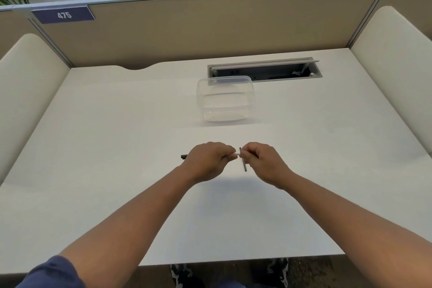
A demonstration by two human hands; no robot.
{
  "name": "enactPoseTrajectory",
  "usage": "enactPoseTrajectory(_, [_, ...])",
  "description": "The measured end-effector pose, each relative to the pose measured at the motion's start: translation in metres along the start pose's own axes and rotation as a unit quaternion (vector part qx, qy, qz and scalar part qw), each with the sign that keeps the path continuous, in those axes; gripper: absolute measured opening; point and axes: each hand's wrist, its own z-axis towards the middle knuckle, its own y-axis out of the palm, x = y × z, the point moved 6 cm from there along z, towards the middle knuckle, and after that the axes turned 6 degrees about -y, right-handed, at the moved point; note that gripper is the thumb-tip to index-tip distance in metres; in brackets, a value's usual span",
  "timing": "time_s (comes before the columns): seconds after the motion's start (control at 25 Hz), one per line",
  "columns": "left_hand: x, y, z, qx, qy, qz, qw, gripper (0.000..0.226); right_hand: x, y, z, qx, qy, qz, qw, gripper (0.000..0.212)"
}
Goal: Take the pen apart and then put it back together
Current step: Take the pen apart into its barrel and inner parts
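My left hand (pixel 210 159) is closed around a pen body whose dark end (pixel 184 156) sticks out to the left of the fist. A short white section of the pen (pixel 236 154) bridges the gap between both hands. My right hand (pixel 261 159) pinches that white end with its fingertips. A thin dark rod-like pen part (pixel 243 161) stands nearly upright by the right fingers; whether it lies on the table or is held I cannot tell. Both hands hover just above the white desk (pixel 117 147), near its middle.
A clear plastic container (pixel 225 100) stands on the desk behind the hands. Further back is an open cable tray slot (pixel 264 70). Beige partition walls (pixel 210 28) and padded side panels enclose the desk. The front desk edge (pixel 233 262) lies close to me.
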Motion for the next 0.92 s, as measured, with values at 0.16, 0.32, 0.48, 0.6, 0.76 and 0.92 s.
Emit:
enactPoseTrajectory(0.16, [-0.0002,-0.0029,0.0004,-0.012,-0.002,-0.002,1.0,0.039,0.0017,0.0001,-0.0025,0.008,0.005,0.082,0.997,0.016])
enactPoseTrajectory(0.32, [-0.0002,-0.0002,-0.002,-0.016,0.001,0.002,1.0,0.039,0.0058,0.0047,-0.0033,-0.012,0.063,0.141,0.988,0.023])
enactPoseTrajectory(0.48, [-0.0011,0.003,-0.005,-0.016,-0.004,0.003,1.0,0.04,0.0061,0.0053,-0.0052,-0.015,0.064,0.187,0.98,0.019])
enactPoseTrajectory(0.6, [0.0002,0.0036,-0.0057,-0.015,0.0,0.009,1.0,0.039,0.0061,0.0061,-0.0062,-0.025,0.079,0.183,0.98,0.027])
enactPoseTrajectory(0.76, [0.0007,0.0036,-0.0067,-0.022,-0.006,0.007,1.0,0.038,0.005,0.0021,-0.0054,-0.013,0.061,0.212,0.975,0.015])
enactPoseTrajectory(0.92, [0.0019,0.0027,-0.007,-0.022,-0.004,0.01,1.0,0.039,0.0051,0.0025,-0.0056,-0.023,0.07,0.189,0.979,0.015])
